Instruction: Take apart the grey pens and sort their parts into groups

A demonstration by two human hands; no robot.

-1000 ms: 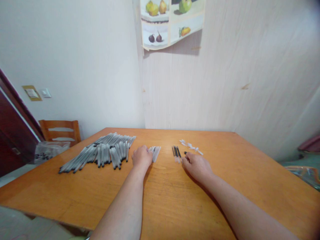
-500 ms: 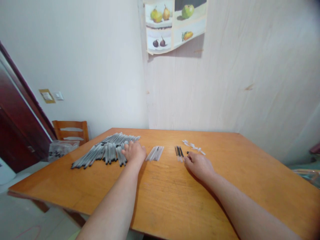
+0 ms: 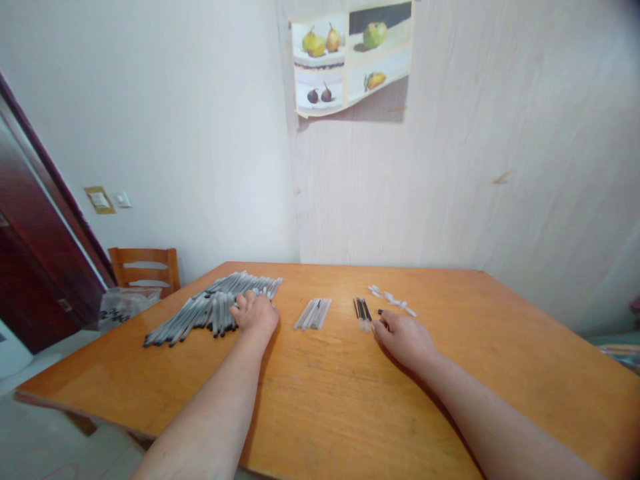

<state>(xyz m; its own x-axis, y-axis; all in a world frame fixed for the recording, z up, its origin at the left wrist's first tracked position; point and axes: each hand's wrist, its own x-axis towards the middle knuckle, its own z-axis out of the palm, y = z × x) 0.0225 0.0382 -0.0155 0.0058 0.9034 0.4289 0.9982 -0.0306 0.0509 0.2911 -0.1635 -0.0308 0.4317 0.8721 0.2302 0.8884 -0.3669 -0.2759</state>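
Note:
A big heap of grey pens with black tips (image 3: pixel 210 308) lies on the left of the orange wooden table (image 3: pixel 330 393). My left hand (image 3: pixel 256 312) rests on the right end of this heap, its fingers curled down over the pens. A small bundle of clear pen barrels (image 3: pixel 313 313) lies just right of it. My right hand (image 3: pixel 404 337) rests on the table beside a few black refills (image 3: pixel 362 309), fingers bent, fingertips touching a small black piece. Small white caps (image 3: pixel 391 300) are scattered just beyond.
A wooden chair (image 3: pixel 145 268) stands at the table's far left with a clear plastic bag (image 3: pixel 123 303) of parts on it. A dark door (image 3: pixel 35 267) is at the left. The walls stand close behind the table, with a fruit poster (image 3: pixel 353 60).
My left hand has slid left from the clear barrels onto the end of the grey pen heap. My right hand has stayed by the black refills. The camera has tilted slightly.

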